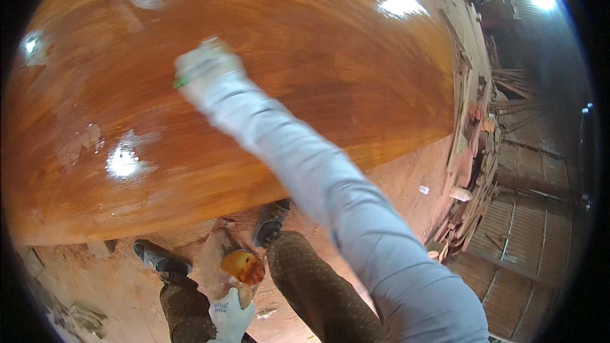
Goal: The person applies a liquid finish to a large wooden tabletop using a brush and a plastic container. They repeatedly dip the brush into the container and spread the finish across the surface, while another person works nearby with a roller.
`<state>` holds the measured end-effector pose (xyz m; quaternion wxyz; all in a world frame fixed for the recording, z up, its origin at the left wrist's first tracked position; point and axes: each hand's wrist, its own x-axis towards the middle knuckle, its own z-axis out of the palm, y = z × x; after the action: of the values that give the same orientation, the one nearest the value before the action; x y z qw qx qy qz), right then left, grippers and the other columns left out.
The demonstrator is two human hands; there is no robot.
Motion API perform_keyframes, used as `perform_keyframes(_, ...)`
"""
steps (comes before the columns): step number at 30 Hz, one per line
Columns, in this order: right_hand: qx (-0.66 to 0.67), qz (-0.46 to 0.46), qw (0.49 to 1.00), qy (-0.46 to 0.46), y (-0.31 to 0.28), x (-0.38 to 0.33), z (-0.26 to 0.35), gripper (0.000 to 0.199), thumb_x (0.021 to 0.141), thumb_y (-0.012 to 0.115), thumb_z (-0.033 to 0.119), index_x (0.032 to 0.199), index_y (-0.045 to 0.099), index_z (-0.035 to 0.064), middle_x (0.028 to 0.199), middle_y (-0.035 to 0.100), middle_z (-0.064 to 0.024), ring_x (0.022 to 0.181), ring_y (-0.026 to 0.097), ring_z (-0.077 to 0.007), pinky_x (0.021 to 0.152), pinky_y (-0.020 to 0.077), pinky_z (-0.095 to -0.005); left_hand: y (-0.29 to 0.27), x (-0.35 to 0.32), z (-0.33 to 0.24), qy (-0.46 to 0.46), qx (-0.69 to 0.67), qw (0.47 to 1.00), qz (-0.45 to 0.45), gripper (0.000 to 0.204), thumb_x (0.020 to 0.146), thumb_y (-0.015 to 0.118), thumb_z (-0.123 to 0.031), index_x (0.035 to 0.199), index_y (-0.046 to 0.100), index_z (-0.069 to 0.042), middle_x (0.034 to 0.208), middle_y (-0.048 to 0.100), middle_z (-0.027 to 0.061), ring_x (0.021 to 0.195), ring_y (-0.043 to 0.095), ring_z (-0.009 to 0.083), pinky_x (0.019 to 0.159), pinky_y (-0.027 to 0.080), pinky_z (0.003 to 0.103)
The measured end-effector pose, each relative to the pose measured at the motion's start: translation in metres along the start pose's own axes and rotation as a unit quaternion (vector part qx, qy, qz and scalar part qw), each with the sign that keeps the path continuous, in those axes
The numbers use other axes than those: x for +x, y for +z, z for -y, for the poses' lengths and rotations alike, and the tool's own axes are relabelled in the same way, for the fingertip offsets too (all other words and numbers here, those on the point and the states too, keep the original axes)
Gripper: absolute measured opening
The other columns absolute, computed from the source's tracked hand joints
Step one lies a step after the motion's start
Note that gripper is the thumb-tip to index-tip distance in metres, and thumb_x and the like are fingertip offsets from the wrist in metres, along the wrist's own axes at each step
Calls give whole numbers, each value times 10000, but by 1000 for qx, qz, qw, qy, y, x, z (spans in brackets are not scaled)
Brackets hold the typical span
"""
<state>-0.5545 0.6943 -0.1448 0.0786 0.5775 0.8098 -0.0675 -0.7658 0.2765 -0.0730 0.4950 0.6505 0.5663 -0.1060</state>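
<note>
A large glossy reddish-brown wooden slab (267,38) fills the upper part of the view, wet and shiny. My right hand (206,67), in a white glove, is stretched out over it and blurred; it presses something pale with a green edge against the surface. What exactly that is, I cannot tell. My left hand (230,317), also in a white glove, is low by my legs and holds a clear plastic container (241,269) with orange-brown liquid inside. My right sleeve is light blue.
My two feet in dark sandals (270,223) stand on a sawdust-covered floor (406,184) below the slab's edge. Stacked wood offcuts and planks (470,171) lie along the right side beside a corrugated wall. Bright lamp reflections shine on the slab.
</note>
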Motion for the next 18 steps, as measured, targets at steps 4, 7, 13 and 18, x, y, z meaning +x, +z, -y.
perform_keyframes(4, 460, -32, 887, -9, 21, 74, 166, 291, 864, 589, 334, 906, 707, 71, 999, 706, -184, 978, 676, -354, 873, 510, -478, -7, -1, 8, 50, 33, 997, 41, 303, 771, 705, -270, 932, 556, -61, 764, 656, 120, 706, 650, 289, 669, 501, 423)
perform_keyframes(7, 576, -27, 817, 6, 47, 109, 116, 187, 910, 575, 244, 912, 666, 80, 844, 682, -83, 809, 640, -240, 756, 501, -384, -27, -6, 4, 51, 20, 997, 62, 331, 745, 680, -366, 851, 525, -93, 704, 656, 129, 710, 656, 324, 658, 481, 459)
perform_keyframes(13, 642, -255, 658, 300, 18, -7, -134, 61, 922, 607, 142, 951, 614, 89, 837, 632, -40, 688, 589, -152, 621, 490, -341, -52, -21, 22, 63, -12, 997, 31, 340, 740, 699, -364, 901, 559, -99, 666, 657, 88, 621, 645, 289, 613, 451, 434)
perform_keyframes(18, 138, -178, 880, 418, 34, -12, -129, 230, 872, 540, 208, 1007, 650, 58, 1026, 687, -187, 966, 652, -387, 855, 518, -456, -54, -31, 34, 128, 6, 990, -54, 395, 728, 711, -352, 980, 583, -76, 646, 634, 45, 586, 620, 244, 583, 397, 410)
